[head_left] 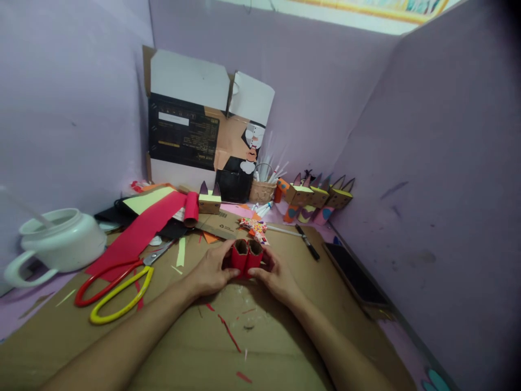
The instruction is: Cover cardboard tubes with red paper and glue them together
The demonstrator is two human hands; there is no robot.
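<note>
Two short red cardboard tubes stand upright side by side on the cardboard sheet, touching each other. My left hand [215, 267] is closed on the left red tube [239, 260], thumb at the front and fingers behind. On the other side, my right hand [277, 271] grips the right red tube [254, 260] in the same way. Their open brown ends face up. Just behind them lies a colourful patterned paper piece [255, 228]. Red paper scraps [229, 333] are scattered in front of the hands.
Large scissors [122, 288] with red and yellow handles lie left, near a white pot [67, 239] and red paper [142, 233]. Another red tube [191, 209] stands behind. A black marker [307, 243] and dark phone [356, 274] are right. Cardboard animal figures [319, 198] line the back.
</note>
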